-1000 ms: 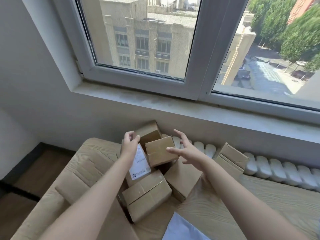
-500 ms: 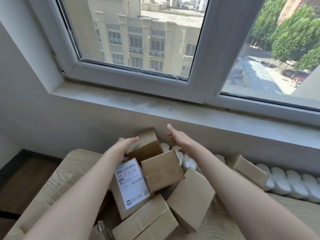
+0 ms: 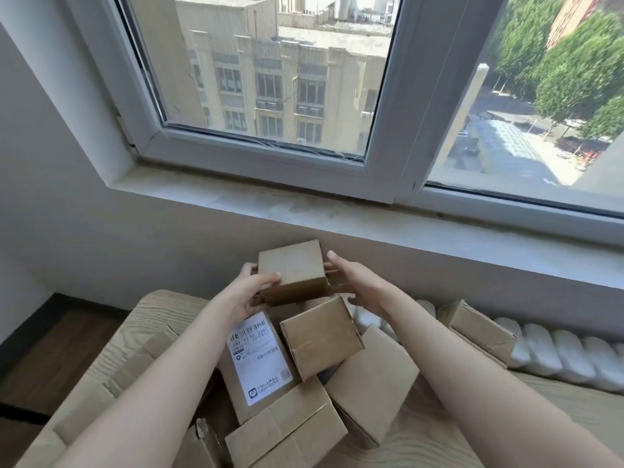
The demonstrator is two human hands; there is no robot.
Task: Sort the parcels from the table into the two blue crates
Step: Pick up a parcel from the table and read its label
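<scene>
A small plain cardboard parcel (image 3: 292, 268) is held up above the back of a pile of parcels on the wooden table (image 3: 158, 319). My left hand (image 3: 248, 293) grips its left side, thumb on the front face and fingers behind. My right hand (image 3: 353, 282) lies with straight fingers against its right side. Below are a parcel with a white shipping label (image 3: 256, 361), a tilted brown box (image 3: 320, 336), a larger box (image 3: 371, 383) and another box (image 3: 287, 434) nearest me. No blue crate is in view.
One more box (image 3: 479, 329) leans at the right against a row of white air cushions (image 3: 557, 352) along the wall. Flattened cardboard (image 3: 111, 383) lies on the table's left part. A window sill (image 3: 337, 211) juts out above the table's far edge.
My left hand has taken hold of the rearmost small parcel and raised it off the pile. My right hand has closed in on the parcel's right side.
</scene>
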